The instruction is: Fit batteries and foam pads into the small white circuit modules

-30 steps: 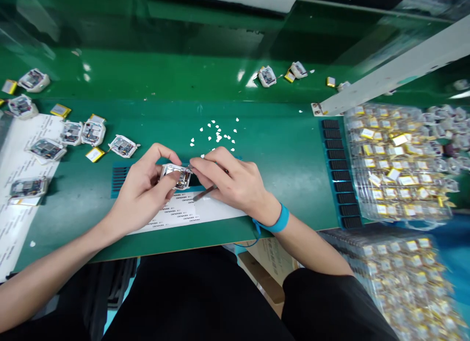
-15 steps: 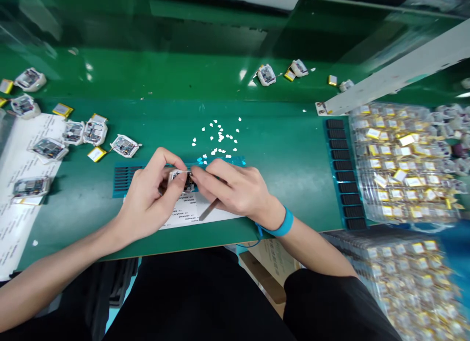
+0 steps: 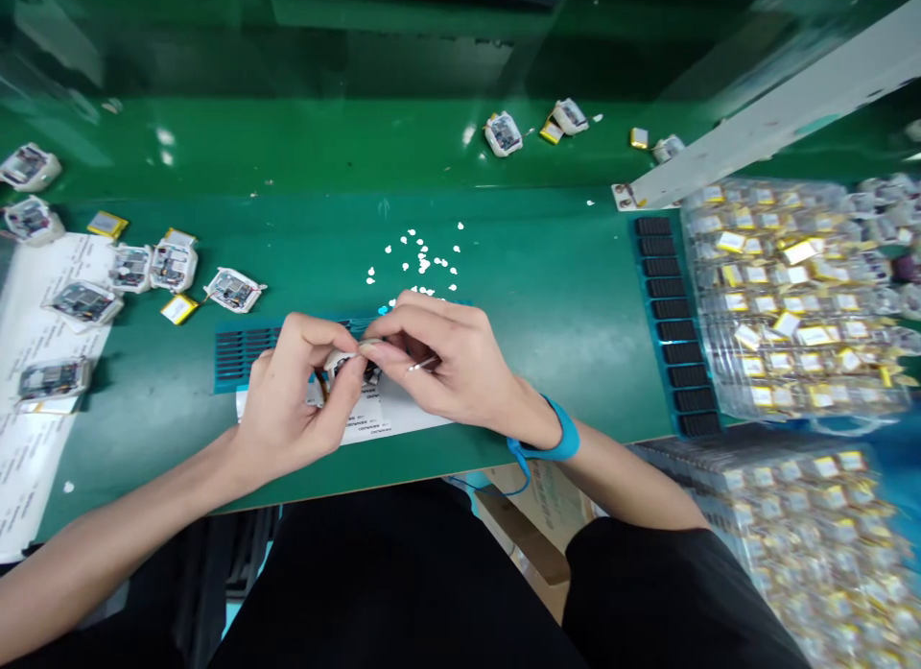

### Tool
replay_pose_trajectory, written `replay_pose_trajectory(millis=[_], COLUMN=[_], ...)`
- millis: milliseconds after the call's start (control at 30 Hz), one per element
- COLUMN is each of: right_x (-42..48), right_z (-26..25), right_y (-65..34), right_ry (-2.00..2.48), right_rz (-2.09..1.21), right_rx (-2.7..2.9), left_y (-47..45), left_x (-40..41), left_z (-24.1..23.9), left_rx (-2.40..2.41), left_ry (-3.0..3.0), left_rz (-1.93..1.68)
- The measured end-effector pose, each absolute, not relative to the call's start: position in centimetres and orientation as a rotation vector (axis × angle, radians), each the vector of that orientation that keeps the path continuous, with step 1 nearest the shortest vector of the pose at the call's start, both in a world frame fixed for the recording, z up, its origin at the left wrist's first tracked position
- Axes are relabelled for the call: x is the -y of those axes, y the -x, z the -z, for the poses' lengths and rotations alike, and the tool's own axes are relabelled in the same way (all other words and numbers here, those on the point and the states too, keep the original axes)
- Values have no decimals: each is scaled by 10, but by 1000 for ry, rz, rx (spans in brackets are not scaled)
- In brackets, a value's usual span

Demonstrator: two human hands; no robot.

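Note:
My left hand [image 3: 298,400] is closed around a small white device shell with a circuit board inside [image 3: 343,367], held just above a white label sheet [image 3: 403,415] on the green bench. My right hand [image 3: 446,362] pinches at the device's right edge with thumb and forefinger and keeps a thin tool [image 3: 423,365] tucked between its fingers. A blue wrist strap [image 3: 551,443] circles my right wrist. Most of the device is hidden by my fingers.
A blue tray of black strips [image 3: 245,347] lies behind my hands, and another [image 3: 666,328] runs along the right. Small white bits [image 3: 421,256] are scattered beyond. Open devices and yellow batteries [image 3: 173,266] lie left. Clear trays of yellow batteries [image 3: 791,304] stack at right.
Both hands have drawn closer together and slightly nearer me, closing tighter round the device. The tool, which pointed down onto the label sheet, now lies tucked between my right fingers.

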State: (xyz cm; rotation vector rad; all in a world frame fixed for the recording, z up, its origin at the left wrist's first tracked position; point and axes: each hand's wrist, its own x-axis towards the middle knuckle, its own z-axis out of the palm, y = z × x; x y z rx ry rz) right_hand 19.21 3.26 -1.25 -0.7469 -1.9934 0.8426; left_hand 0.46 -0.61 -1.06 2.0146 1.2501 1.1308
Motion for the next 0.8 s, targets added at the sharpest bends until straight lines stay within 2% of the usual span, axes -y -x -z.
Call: replay_pose_trajectory(millis=[800], right_x=[-28], right_z=[11], right_y=[-188], right_ry=[812], right_rz=[-1009], right_rx=[1823], left_y=[-6], left_x=[8], left_z=[6], left_rx=[-1312], left_ry=[-1987], left_rz=[-1061])
